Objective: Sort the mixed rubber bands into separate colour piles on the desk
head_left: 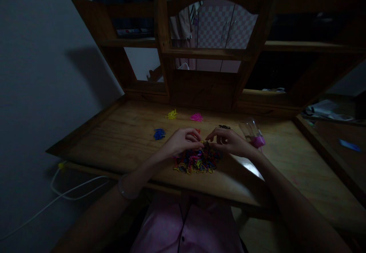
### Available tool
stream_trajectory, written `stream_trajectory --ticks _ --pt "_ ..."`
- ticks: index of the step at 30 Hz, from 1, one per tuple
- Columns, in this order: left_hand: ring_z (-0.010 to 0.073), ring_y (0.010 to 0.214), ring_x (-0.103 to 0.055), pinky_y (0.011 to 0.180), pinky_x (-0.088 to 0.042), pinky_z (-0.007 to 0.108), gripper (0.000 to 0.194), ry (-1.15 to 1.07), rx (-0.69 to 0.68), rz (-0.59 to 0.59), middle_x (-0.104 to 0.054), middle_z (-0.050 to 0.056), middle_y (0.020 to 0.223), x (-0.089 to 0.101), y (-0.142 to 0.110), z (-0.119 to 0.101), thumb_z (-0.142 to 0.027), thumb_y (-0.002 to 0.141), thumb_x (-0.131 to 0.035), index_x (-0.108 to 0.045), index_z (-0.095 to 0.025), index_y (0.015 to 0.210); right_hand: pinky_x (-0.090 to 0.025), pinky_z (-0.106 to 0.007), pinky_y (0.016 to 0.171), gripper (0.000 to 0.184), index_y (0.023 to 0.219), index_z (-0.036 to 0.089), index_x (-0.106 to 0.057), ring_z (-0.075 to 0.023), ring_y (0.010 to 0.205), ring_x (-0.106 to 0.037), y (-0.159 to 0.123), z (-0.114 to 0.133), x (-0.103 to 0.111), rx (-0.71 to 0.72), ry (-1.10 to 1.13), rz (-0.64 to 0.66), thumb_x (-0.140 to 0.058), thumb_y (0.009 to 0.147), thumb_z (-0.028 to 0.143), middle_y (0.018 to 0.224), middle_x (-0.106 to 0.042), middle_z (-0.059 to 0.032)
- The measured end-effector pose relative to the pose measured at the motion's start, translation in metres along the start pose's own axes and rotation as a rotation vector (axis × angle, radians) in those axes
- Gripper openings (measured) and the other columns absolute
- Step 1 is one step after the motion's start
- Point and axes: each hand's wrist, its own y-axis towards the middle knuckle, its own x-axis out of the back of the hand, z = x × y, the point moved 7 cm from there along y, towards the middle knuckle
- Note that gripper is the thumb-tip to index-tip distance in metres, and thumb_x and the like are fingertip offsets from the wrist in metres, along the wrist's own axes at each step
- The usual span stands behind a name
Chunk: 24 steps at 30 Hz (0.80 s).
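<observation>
A mixed pile of small coloured loops [197, 163], which look like rubber bands, lies on the wooden desk in front of me. Over its far edge, my left hand [183, 142] pinches with thumb and forefinger; a bit of yellow band [202, 142] shows at the tips. My right hand [228, 140] faces it closely, fingers curled and thumb drawn in beside the dark bands; what it grips is too small to make out. Beyond the hands lie sorted heaps: blue [159, 133], yellow [171, 114], pink [196, 117] and black [224, 127]. Some red bands [198, 130] are partly hidden behind my left hand.
A clear plastic container with a purple lid [259, 141] lies beyond my right wrist. Wooden shelving [204, 53] rises at the desk's back. A white cable [71, 197] hangs by the left front edge. The room is dim.
</observation>
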Motion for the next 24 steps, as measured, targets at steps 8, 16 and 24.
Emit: stream_trajectory --ticks 8,16,24 --pt "0.0187 0.087 -0.070 0.081 -0.053 0.032 0.033 -0.017 0.009 0.062 -0.074 0.009 0.093 0.011 -0.015 -0.001 -0.030 0.077 -0.072 -0.066 -0.016 0.106 -0.045 -0.025 0.065 0.029 0.113 0.024 -0.067 -0.0133 0.074 -0.056 0.001 0.002 -0.013 0.027 -0.023 0.095 -0.063 0.084 0.026 0.097 -0.065 -0.0039" --pt "0.0173 0.083 -0.070 0.080 -0.054 0.031 0.026 -0.076 0.083 -0.047 -0.073 0.006 0.089 0.038 -0.023 0.009 -0.030 0.076 -0.072 -0.068 -0.015 0.097 -0.046 -0.027 0.076 0.021 0.105 0.024 -0.071 -0.0155 0.083 -0.059 0.003 0.005 -0.027 0.085 -0.093 0.079 -0.063 0.086 0.029 0.098 -0.064 -0.0052" --pt "0.0178 0.081 -0.070 0.079 -0.053 0.031 0.026 -0.123 0.108 -0.017 -0.074 0.007 0.086 0.033 -0.022 0.011 -0.030 0.071 -0.076 -0.068 -0.016 0.092 -0.045 -0.027 0.070 0.015 0.094 0.023 -0.075 -0.0150 0.076 -0.061 0.003 0.000 -0.031 0.065 -0.101 0.059 -0.063 0.085 0.024 0.091 -0.067 -0.0044"
